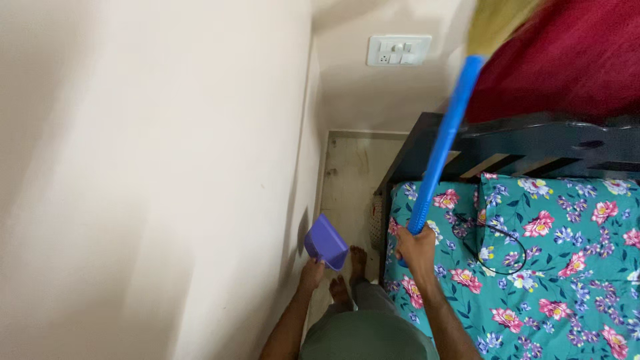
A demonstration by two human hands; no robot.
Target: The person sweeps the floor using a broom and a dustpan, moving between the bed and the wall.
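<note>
- Head view: a bed [567,267] with a teal floral sheet is seen at the right, its dark headboard [533,143] against a cream wall [153,167]; a strip of pale floor [350,180] runs between wall and bed.
- A broom with a long blue handle [443,143] is held upright over the bed's near corner, its straw bristles [497,20] raised at the top of the frame against red fabric [567,60]. The handle is judged stiff and light but top-heavy when lifted this way; a hold near the lower end, as now, gives reach but little control.
- The right hand [417,250] is wrapped around the handle's lower end, fingers closed tight on it.
- A purple dustpan [327,241] is held low beside the wall, above the floor. It is judged to be thin, light plastic, best taken by its short handle.
- The left hand [311,272] grips that handle from below, fingers curled around it.
- A black cable [493,243] lies on the sheet.
</note>
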